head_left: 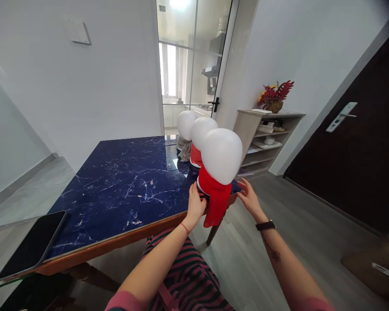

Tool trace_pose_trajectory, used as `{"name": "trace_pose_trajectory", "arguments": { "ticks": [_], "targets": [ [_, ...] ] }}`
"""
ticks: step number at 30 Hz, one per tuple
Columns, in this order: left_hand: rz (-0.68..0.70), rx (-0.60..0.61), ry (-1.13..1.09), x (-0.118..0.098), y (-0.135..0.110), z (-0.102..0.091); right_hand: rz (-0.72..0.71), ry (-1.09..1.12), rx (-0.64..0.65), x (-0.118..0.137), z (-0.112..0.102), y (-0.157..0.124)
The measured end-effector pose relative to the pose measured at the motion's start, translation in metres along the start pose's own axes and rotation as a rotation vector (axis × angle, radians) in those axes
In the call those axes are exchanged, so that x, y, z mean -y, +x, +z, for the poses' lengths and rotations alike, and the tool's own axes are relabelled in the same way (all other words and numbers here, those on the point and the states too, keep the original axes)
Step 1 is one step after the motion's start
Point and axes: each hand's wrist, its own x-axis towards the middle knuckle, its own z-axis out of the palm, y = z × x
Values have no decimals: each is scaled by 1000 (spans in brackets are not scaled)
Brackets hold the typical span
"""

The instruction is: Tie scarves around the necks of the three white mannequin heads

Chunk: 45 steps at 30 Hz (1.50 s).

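Note:
The nearest white balloon (222, 154) stands at the table's right corner on a base wrapped in red cloth (216, 201), whose end hangs over the table edge. My left hand (197, 203) is at the left side of that base, thumb and fingers apart; whether it presses on the base is hard to see. At the corner, right of the cloth, my right hand (249, 198) has its fingers spread and holds nothing. Behind stand a second balloon (201, 129) over red cloth and a third balloon (186, 123) over grey cloth (184, 149).
A blue marble-patterned table (123, 185) fills the middle. On its left corner lies a tablet-like black device (35, 244). Beyond are a glass door (194, 56), a shelf unit (246, 129) with a red plant (275, 97), and a dark door (353, 142) at right.

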Motion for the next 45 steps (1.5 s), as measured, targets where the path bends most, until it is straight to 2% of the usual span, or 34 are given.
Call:
{"name": "trace_pose_trajectory", "arguments": {
  "ticks": [3,4,5,7,9,11,13,16,18,22,28,38,45],
  "targets": [
    [44,-86,19,-9,-31,-16,38,1,-434,5,10,-42],
    [62,-108,42,-12,-41,-23,50,-6,-520,9,18,-59],
    [79,-134,72,-15,-51,-31,48,-25,-539,14,29,-77],
    [94,-207,153,-17,-68,-50,-3,-80,-451,26,57,-113],
    [103,-301,247,-17,-80,-73,-92,-91,-239,41,91,-143],
    [112,-370,358,-14,-83,-99,-230,-50,-25,61,128,-162],
    [112,-400,479,-10,-79,-129,-350,24,124,85,164,-167],
    [103,-280,605,-4,-62,-171,-399,38,225,121,214,-161],
    [118,-206,617,0,-49,-193,-419,-33,265,138,244,-157],
    [28,-87,574,8,-37,-217,-421,-186,238,150,283,-165],
    [-76,-43,571,8,-41,-221,-433,-225,173,144,295,-181],
    [-32,4,574,5,-43,-221,-496,-267,125,136,302,-180],
    [-37,17,594,8,-43,-223,-468,-270,131,139,301,-180]
  ]
}}
